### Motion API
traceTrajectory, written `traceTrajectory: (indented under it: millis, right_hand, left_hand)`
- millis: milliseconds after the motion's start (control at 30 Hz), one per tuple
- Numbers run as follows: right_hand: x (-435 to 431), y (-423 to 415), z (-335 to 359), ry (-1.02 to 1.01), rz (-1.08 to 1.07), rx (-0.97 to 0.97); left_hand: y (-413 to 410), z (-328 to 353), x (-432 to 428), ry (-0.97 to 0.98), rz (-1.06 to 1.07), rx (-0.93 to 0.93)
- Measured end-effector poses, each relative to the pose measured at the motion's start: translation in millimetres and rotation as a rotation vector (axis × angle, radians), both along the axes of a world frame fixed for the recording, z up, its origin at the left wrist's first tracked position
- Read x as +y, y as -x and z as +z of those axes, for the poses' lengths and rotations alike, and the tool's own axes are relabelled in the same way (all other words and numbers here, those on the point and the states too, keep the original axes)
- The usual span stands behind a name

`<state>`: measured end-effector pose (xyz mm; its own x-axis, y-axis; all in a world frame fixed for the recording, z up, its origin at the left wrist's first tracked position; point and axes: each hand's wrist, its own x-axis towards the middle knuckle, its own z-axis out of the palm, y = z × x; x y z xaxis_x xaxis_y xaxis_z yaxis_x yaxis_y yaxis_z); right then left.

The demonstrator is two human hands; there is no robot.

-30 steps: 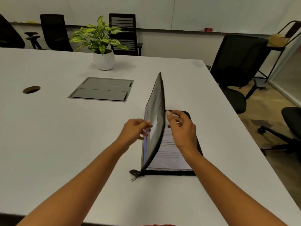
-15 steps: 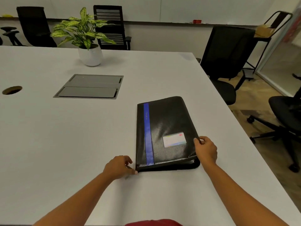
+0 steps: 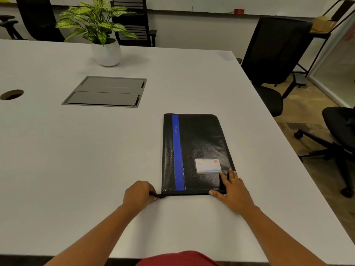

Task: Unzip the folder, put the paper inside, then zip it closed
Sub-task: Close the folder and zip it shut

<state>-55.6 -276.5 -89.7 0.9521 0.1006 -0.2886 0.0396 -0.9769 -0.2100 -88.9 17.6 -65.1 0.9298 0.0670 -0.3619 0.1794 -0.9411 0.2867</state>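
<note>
Since half a second ago, my right hand (image 3: 233,191) has slid from the right edge of the folder (image 3: 199,146) onto its near right corner, fingers straight and spread, pressing the cover flat; the gap there has closed. My left hand (image 3: 139,194) still pinches the zipper pull (image 3: 158,197), just left of the near left corner. The folder lies on the table (image 3: 76,160), stretching away from both hands.

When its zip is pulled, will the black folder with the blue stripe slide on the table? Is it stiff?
It would probably slide: the black folder with the blue stripe lies on a smooth white table, and the right hand presses its near corner, likely to steady it. It seems stiff: its cover lies flat.
</note>
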Motion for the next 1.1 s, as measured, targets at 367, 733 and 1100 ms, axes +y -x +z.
traceTrajectory:
  millis: [367,733,1100]
  right_hand:
    - [16,-6,11,0.021,-0.039,-0.353]
    - [151,45,-3,-0.429,-0.061,-0.026]
    - [178,53,-7,-0.592,-0.323,0.089]
  left_hand:
    - [7,-11,10,0.094,0.105,-0.011]
    - [11,-15,13,0.274,0.144,0.027]
    - [15,-22,15,0.462,0.183,0.03]
